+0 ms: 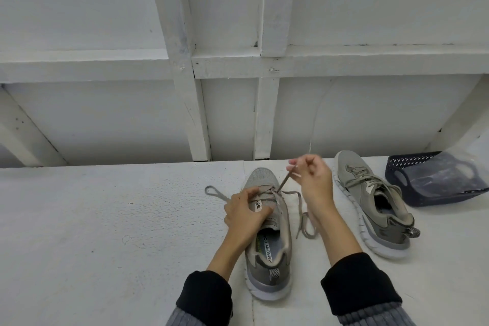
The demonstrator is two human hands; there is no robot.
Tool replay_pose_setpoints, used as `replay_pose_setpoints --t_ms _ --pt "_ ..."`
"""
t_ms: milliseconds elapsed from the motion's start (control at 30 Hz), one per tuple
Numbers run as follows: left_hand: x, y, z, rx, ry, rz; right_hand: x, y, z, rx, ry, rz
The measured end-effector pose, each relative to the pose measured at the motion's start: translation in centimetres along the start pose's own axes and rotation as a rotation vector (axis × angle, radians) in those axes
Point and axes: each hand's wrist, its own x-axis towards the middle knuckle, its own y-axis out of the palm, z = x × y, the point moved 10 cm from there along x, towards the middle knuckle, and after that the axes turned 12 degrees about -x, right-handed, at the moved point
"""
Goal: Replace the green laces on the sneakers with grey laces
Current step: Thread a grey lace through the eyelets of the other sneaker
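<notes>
A grey sneaker (267, 254) stands in front of me on the white surface, toe pointing away. My left hand (244, 213) grips its tongue and upper near the eyelets. Above the toe, my right hand (313, 180) pinches one end of the grey lace (284, 182) and holds it taut up out of the eyelets. The lace's other part trails in a loop (213, 192) to the left, and more of it lies loose (304, 222) on the right. A second grey sneaker (375, 206), laced in grey, stands to the right.
A dark blue perforated basket (412, 164) holding a clear plastic bag (447, 174) sits at the far right. A white panelled wall (227, 103) rises just behind the sneakers. The white surface (105, 233) stretches to the left.
</notes>
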Motion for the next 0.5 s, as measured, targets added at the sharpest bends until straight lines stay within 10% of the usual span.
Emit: replay_pose_setpoints --t_ms 67,233,367,500 --pt "-1.0 -0.7 0.1 -0.030 -0.037 -0.073 -0.1 -0.5 2.9 -0.008 -0.096 0.019" --pt "-2.4 -1.1 1.5 -0.123 -0.174 -0.178 -1.3 1.1 -1.8 -1.042 -0.130 0.303" --pt "-1.5 -0.2 3.6 -0.180 -0.224 -0.165 -2.3 2.1 -3.7 -0.756 -0.088 0.409" --pt "-2.5 -0.3 2.0 -0.263 -0.224 -0.109 -1.5 -0.4 -1.5 0.031 0.058 0.221"
